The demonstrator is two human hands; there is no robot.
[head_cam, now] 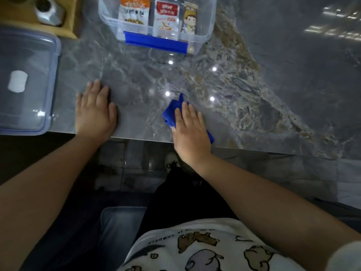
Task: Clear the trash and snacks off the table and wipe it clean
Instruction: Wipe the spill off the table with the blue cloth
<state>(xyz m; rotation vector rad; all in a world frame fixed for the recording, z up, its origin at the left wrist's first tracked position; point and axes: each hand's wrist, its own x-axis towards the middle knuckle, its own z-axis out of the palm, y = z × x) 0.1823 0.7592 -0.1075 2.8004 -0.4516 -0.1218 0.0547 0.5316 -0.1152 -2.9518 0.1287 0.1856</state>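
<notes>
1. Blue cloth (173,114) is lying on the grey marble table (254,55) near its front edge, pinned under the right hand (190,130); its long axis is running diagonally, from a corner poking out past the fingertips toward the far left down to an end showing by the wrist at the near right.
2. The right hand is pressing flat on the cloth with fingers straight and close together, not pinching or bunching it.
3. The left hand (95,112) is resting palm-down on the bare table, fingers spread and holding nothing, well to the left of the cloth; it seems to be bracing.
4. The right hand is the one doing the wiping, and the unwiped stretch is lying ahead and to the right, so the next stroke will probably be going away from the edge.
5. The snack packets (154,16) are already standing in a clear tub (203,36) with a blue clip (156,41), farther back on the table.
6. A clear lidded box (27,81) is sitting at the left, a wooden tray (72,26) behind it.
7. The polished stone is reflecting ceiling lights; a tiled floor is showing below the table's edge.
</notes>
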